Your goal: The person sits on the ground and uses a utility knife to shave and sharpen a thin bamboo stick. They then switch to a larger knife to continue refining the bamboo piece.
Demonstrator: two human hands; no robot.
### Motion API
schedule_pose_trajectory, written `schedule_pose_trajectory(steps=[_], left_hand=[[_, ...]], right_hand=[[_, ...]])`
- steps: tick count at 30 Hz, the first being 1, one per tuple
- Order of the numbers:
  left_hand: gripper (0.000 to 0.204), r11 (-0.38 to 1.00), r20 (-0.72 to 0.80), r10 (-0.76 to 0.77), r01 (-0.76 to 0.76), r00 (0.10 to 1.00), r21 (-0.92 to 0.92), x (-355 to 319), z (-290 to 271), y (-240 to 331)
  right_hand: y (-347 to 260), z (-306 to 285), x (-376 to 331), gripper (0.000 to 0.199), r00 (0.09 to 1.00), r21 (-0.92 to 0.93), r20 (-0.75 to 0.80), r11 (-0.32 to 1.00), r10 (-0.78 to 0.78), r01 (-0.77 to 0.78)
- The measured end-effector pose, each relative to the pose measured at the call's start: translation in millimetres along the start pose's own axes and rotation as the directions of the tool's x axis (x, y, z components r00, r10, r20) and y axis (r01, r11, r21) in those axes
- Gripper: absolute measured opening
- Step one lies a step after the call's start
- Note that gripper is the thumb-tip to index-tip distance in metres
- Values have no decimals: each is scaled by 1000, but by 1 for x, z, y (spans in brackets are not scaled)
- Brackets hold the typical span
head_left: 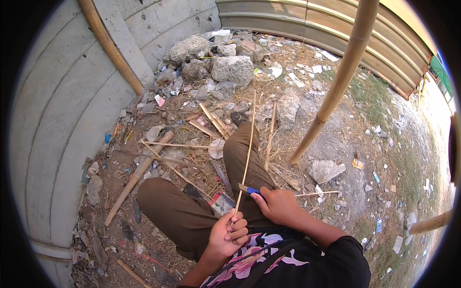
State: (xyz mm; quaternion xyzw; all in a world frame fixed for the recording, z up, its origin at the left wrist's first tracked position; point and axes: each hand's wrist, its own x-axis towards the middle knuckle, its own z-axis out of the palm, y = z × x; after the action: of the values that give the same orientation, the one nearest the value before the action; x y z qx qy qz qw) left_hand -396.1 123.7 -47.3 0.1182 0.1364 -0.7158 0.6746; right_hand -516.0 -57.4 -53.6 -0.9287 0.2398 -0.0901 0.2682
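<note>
A long thin bamboo strip (249, 144) runs from my lap out over my right leg. My left hand (229, 234) is closed around its near end. In my right hand (278, 205) is a blue-handled utility knife (253, 191), gripped in closed fingers. Its blade lies against the strip a little beyond my left hand. Both hands are close together above my lap, and my legs in brown trousers (177, 211) are bent in front of me.
A thick bamboo pole (139, 177) and split bamboo pieces (211, 122) lie left and ahead on littered ground. An upright bamboo pole (336, 89) slants at the right. Rocks (232, 69) pile up by the grey concrete wall (62, 96). A corrugated metal fence (307, 24) stands at the back.
</note>
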Motion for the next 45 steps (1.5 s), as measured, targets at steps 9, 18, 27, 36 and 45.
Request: schedule_pose_trajectory(steps=[9,18,27,36,45], left_hand=[[30,956,152,-30,73,988,-286,-2,-12,-1],[31,957,74,31,-8,997,-289,-8,-6,-5],[33,979,46,-13,22,999,-204,-16,-1,-18],[33,987,-5,-2,1,1000,-158,-22,0,-15],[36,1000,-56,-19,18,998,-9,-19,4,-18]], right_hand=[[-17,12,-16,43,987,15,22,987,-158,157],[-18,15,-8,42,971,-45,-59,972,-232,230],[6,4,22,45,992,-179,-92,981,-89,72],[-17,-2,-15,46,958,-5,134,966,-255,258],[1,0,13,50,995,-63,48,994,-84,87]])
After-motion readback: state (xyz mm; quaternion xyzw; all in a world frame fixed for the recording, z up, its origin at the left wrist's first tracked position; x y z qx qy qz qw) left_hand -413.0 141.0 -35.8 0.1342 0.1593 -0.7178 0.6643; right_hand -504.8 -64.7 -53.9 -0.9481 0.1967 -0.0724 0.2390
